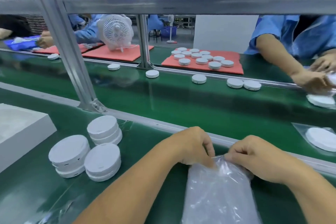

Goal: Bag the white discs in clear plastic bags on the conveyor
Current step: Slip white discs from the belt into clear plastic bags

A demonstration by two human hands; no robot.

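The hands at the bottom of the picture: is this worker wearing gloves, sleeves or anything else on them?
No. The left hand and the right hand are both bare: no gloves, rings, watch or wristbands show. The forearms are bare too, with no sleeve in view right down to the picture's bottom edge.

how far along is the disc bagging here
Done: one white disc sealed in a clear bag lies on the green conveyor belt at right. In hand: both hands pinch the top edge of a clear plastic bag stack. Left: three stacks of unbagged white discs.
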